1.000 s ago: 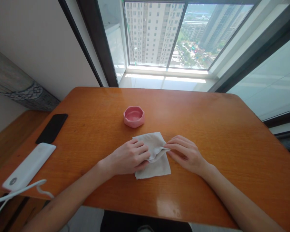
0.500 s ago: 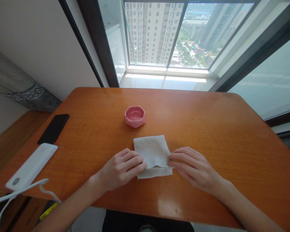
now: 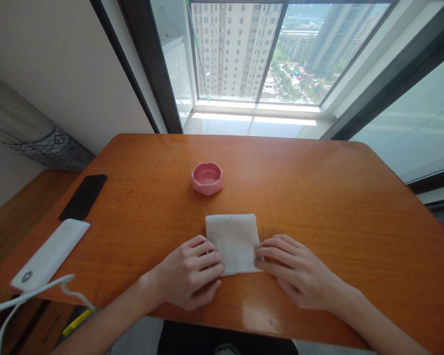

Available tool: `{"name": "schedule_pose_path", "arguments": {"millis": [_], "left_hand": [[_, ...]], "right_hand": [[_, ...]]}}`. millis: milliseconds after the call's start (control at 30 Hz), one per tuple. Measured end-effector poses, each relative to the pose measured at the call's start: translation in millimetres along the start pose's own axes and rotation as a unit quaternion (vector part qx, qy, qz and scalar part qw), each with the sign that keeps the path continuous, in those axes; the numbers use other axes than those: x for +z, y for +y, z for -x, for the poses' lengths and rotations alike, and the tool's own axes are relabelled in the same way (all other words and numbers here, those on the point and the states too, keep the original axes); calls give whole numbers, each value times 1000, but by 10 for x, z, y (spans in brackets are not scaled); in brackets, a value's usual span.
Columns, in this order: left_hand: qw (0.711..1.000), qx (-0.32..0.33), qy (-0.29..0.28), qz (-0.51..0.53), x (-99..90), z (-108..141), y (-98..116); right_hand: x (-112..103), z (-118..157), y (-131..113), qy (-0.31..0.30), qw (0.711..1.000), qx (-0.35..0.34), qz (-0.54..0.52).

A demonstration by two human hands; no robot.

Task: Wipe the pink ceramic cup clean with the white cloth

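Note:
A folded white tissue [image 3: 234,241], squarish and lying flat, is on the table in front of me. Its upper layer now reaches down to the near edge. My left hand [image 3: 190,273] has curled fingers on the tissue's left near corner, with the thumb showing below them. On the opposite side, the fingers of my right hand [image 3: 292,268] are bent together over the right near corner; that thumb is partly hidden beneath. Beyond the tissue sits a pink faceted ashtray [image 3: 207,185], apart from both hands.
The wooden table [image 3: 336,207] has a black phone [image 3: 83,197] and a white power bank [image 3: 50,254] at its left side. A white cable [image 3: 52,285] hangs over the near left corner, close to my left forearm. A large window [image 3: 259,54] lies beyond the far edge.
The tissue's upper layer has come down toward me and covers the strip that showed beneath it. Both hands have shifted slightly nearer to me; the left thumb has come into view.

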State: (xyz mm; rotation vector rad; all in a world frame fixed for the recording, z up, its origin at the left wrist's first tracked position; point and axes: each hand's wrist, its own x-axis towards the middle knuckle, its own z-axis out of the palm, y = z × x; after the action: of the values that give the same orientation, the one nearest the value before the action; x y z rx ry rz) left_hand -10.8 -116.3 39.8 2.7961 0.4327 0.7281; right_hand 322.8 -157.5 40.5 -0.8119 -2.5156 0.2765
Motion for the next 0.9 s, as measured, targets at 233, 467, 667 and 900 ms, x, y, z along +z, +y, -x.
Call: {"name": "schedule_pose_path", "arguments": {"millis": [233,467,667,900], "left_hand": [[975,-191,112,7,-17,-308,80],[963,-240,-34,-116,532,-329,-9],[958,-255,-88,-101,623,-260,-103],[962,-231,-127,-72,427,-352,-397]], "right_hand": [[-39,-361,-78,95,990,95,31],[427,-629,-71,9,983,155,97],[646,-515,17,-47,976,186,107],[707,-696,35,-27,965,236,113]]}}
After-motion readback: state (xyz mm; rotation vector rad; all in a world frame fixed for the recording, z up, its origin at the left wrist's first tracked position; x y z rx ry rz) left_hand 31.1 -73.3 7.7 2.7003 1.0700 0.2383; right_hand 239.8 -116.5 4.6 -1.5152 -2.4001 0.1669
